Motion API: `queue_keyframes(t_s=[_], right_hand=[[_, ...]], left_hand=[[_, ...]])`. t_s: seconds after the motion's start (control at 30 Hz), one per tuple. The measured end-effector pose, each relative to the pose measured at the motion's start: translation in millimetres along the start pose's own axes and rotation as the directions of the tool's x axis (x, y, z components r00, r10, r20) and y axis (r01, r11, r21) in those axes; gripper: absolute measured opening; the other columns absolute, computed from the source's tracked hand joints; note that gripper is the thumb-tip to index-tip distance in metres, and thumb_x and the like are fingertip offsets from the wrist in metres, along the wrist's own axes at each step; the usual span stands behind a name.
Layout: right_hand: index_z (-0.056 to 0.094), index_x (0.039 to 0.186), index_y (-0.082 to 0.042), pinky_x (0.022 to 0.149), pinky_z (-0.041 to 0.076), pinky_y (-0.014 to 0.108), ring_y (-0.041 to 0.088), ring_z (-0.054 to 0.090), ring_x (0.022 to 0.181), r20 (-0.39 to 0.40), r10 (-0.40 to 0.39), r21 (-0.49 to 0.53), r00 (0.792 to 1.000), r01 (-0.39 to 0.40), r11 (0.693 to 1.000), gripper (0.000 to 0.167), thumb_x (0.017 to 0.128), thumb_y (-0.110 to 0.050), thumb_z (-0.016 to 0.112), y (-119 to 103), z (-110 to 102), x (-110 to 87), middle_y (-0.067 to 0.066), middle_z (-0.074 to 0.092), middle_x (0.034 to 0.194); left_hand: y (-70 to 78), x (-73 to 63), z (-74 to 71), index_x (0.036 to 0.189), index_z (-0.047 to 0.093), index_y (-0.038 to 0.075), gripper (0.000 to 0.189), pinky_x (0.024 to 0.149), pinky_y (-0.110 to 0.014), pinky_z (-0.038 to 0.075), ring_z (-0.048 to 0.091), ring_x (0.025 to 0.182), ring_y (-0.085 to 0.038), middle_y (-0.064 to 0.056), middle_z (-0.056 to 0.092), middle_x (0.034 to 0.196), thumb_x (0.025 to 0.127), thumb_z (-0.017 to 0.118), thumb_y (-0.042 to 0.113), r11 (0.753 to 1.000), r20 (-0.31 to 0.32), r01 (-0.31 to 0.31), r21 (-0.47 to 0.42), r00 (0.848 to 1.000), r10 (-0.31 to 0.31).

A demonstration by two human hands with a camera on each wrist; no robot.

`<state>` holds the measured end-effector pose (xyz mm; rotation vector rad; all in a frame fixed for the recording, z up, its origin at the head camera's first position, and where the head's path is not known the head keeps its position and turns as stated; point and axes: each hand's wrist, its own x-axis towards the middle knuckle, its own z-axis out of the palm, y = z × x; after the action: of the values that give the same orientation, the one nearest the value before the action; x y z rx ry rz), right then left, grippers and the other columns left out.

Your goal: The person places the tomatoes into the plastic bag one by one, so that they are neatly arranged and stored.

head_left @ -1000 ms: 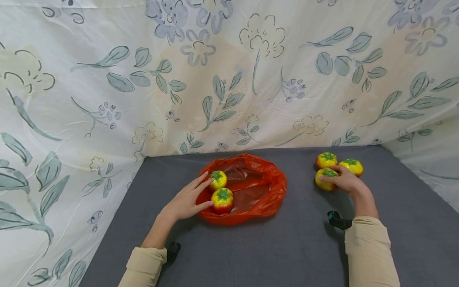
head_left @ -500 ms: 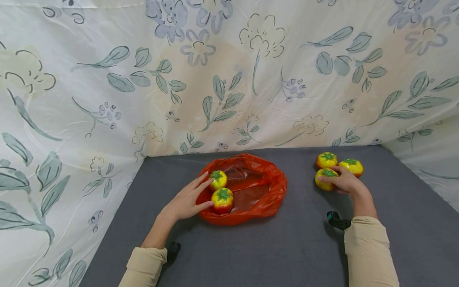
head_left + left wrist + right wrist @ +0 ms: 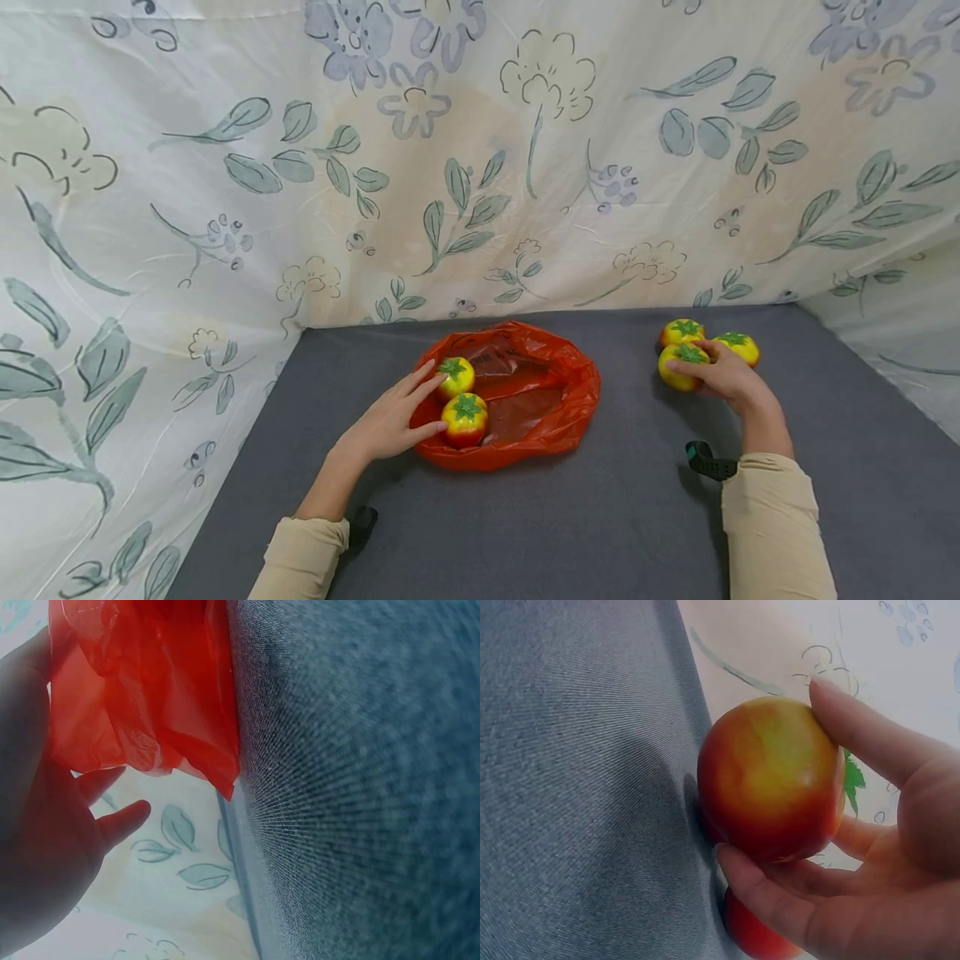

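In the head view, my right hand (image 3: 729,377) grips a yellow-and-red tomato (image 3: 678,371) with a green star-shaped top. The right wrist view shows the thumb on one side of this tomato (image 3: 769,780) and the fingers on the other, just off the dark cloth. My left hand (image 3: 390,417) lies with spread, extended fingers over the left rim of a red plastic bag (image 3: 581,392). Its fingertips reach two tomatoes inside, a rear one (image 3: 459,382) and a front one (image 3: 467,423). From the left wrist, the bag's side (image 3: 165,690) hides part of the hand.
Two more tomatoes, one at the back (image 3: 681,331) and one on the right (image 3: 741,347), sit close behind the right hand. A dark grey cloth (image 3: 540,533) covers the table. Floral fabric (image 3: 480,167) hangs behind it and on both sides.
My right hand has raised its tomato slightly, and the tomato now overlaps more of the back one. The left hand and the bag have stayed where they were.
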<state>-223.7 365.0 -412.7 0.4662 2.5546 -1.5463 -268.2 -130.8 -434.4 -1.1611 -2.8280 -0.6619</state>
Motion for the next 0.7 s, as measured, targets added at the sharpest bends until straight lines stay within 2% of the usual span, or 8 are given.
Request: queue_keyframes(t_s=[0.37,0.7], right_hand=[[-0.001,0.149,0.006,0.100,0.037,0.052,0.046,0.032,0.121,-0.070,0.001,0.041,0.998,0.002,0.999,0.101,0.089,-0.045,0.063,-1.8,0.1,-1.2,0.038,0.012,0.143],[-0.002,0.150,0.004,0.098,0.038,0.050,0.047,0.032,0.121,-0.100,-0.008,0.062,0.995,0.015,0.998,0.100,0.090,-0.045,0.062,-8.2,2.1,-3.9,0.039,0.012,0.143]], left_hand=[[-0.1,-0.6,0.2,0.149,0.034,0.017,0.074,0.106,-0.056,0.025,0.025,0.138,-0.034,-0.009,0.018,0.157,0.088,0.063,0.047,1.000,0.003,0.011,-0.001,1.000,-0.011],[-1.1,-0.1,0.5,0.149,0.034,0.016,0.074,0.106,-0.056,0.026,0.025,0.138,-0.033,-0.009,0.018,0.157,0.089,0.062,0.047,1.000,0.002,0.004,0.001,1.000,-0.004]])
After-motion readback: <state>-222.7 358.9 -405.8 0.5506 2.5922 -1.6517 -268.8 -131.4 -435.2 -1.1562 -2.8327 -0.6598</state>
